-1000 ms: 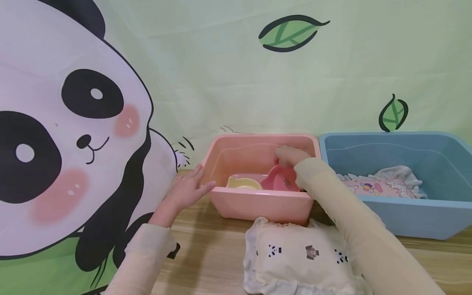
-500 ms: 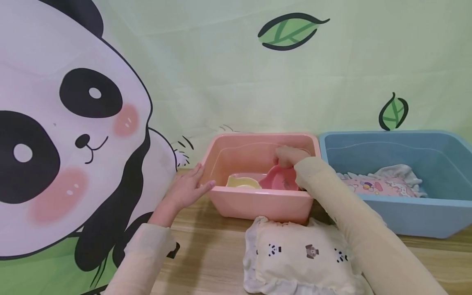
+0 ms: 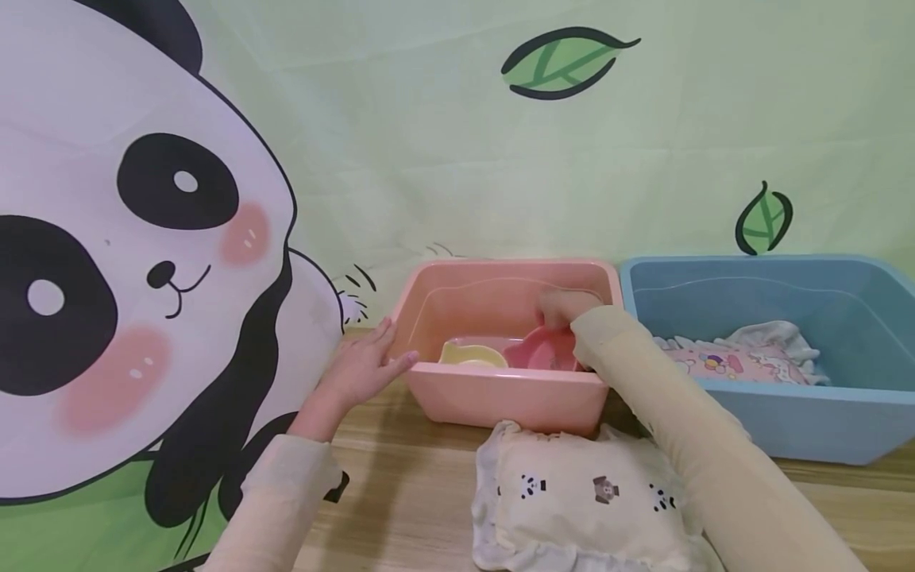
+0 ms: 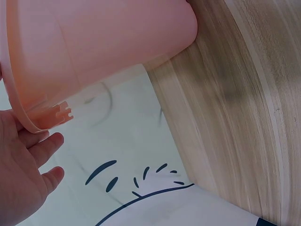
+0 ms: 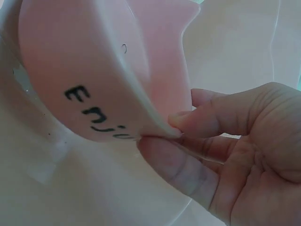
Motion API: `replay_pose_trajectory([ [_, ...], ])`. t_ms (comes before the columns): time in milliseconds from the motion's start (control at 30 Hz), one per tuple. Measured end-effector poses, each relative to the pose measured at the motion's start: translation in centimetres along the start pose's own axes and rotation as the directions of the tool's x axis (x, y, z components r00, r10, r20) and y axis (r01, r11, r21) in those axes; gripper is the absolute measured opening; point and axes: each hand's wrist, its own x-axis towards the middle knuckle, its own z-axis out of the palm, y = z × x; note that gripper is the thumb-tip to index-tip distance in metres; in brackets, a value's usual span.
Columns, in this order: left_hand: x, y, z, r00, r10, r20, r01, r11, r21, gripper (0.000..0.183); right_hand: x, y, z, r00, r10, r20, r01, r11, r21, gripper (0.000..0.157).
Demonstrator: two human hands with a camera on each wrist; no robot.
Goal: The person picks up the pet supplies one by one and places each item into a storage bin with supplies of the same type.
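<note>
Right hand [image 3: 563, 305], seen from the head, holds a pink bowl [image 3: 538, 349] inside the pink tub [image 3: 503, 399], while the left hand [image 3: 363, 365] rests with extended fingers at the tub's left rim. The left wrist view shows fingers touching that rim; the right wrist view, thumb and fingers pinching the bowl's edge.

Dark letters [image 5: 94, 113] on the pink bowl [image 5: 70, 52].
In the right wrist view, "Enj" is readable on the bowl's outer wall [image 5: 49, 80]; the next letter [image 5: 122, 135], similar to "o", meets the right hand [image 5: 233, 157], and a small mark [image 5: 124, 48] inside is too unclear to read.
</note>
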Motion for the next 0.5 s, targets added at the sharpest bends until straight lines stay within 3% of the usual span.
replay_pose_trajectory([
  [500,-0.07,0.04,0.09,1.0,-0.005,0.014,0.006,1.0,-0.013,0.09,0.3,0.2,0.27,0.998,-0.04,-0.044,0.038,0.998,-0.057,0.051],
])
